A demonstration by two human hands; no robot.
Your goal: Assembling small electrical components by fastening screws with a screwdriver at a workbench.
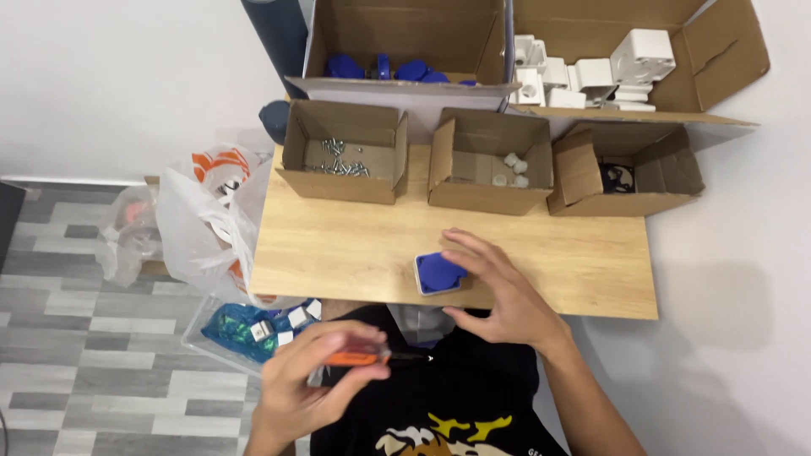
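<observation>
Two hands work: left grip point(317, 376) clenches an orange screwdriver point(363, 357), right grip point(494, 291) released beside the blue-and-white part point(439, 274).

A black T-shirt point(473, 397) is being worn, its front being marked by a yellow and white graphic print point(439, 435). Both forearms are being left bare, with no sleeves reaching them.
</observation>
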